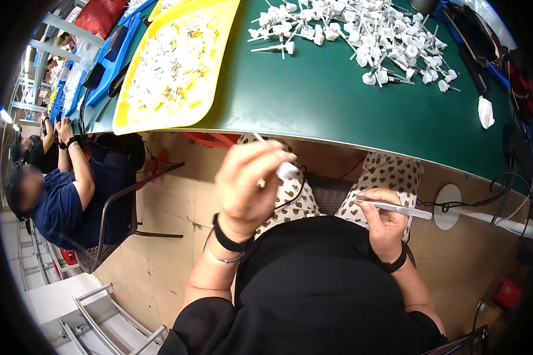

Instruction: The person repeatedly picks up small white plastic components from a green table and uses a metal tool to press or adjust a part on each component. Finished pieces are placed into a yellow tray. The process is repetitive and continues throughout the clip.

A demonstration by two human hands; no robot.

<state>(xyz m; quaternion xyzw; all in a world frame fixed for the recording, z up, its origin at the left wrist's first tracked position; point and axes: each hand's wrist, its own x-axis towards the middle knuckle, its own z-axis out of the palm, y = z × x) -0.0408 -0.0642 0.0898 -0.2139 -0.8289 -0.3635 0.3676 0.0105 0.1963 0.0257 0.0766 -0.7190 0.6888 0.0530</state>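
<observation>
My left hand (246, 183), smeared by motion, is raised in front of the table edge. Its fingers are closed around a small white plastic part (287, 171), and a thin pale tip shows above them. Lower and to the right, my right hand (387, 228) grips metal tweezers (405, 209) that lie across the fingers, pointing right. Beyond my hands, a loose heap of white plastic parts with thin metal pins (373, 41) spreads over the green table (278, 100). To the left a yellow tray (216, 89) holds many small white and metal pieces.
Blue bins (109, 56) stand past the tray. At the table's right side are a dark tool handle (475, 72), a crumpled white piece (485, 112) and cables (509, 177). A co-worker in dark blue (65, 201) sits at the left on a chair (103, 228).
</observation>
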